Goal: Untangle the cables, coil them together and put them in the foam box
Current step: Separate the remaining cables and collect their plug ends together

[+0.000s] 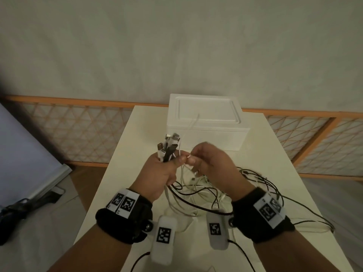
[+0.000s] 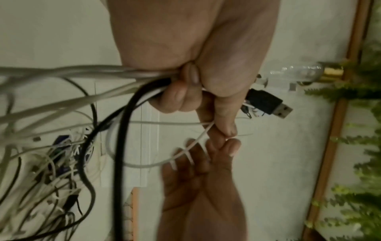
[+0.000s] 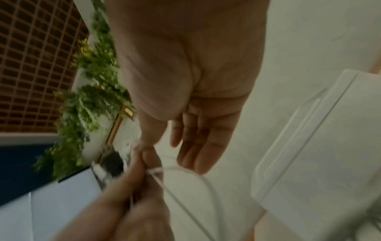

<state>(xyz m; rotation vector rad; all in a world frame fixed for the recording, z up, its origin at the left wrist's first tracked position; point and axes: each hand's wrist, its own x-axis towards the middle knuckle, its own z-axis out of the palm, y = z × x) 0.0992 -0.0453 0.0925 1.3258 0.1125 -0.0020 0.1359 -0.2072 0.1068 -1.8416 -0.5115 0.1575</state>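
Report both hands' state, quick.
Left hand: grips a bundle of cable ends.
Right hand: thumb and forefinger pinch a thin white cable; other fingers relaxed.

White and black cables [image 1: 198,195] lie tangled on a cream table [image 1: 125,154]. At twelve o'clock on it stands a plain white foam box [image 1: 208,134]. A bunch of plugs [image 1: 169,146] mixes white, black and silver; the left wrist view shows one black plug with a silver tip [image 2: 268,104]. Both wrists wear black bands [image 1: 125,222] carrying white tags printed with black square-code patterns [image 1: 163,235]. The wall behind is pale grey-green. Along it, from nine to three o'clock, runs an orange-framed panel [image 1: 78,132] with a diamond lattice pattern. Green foliage [image 3: 88,104] shows in the right wrist view.
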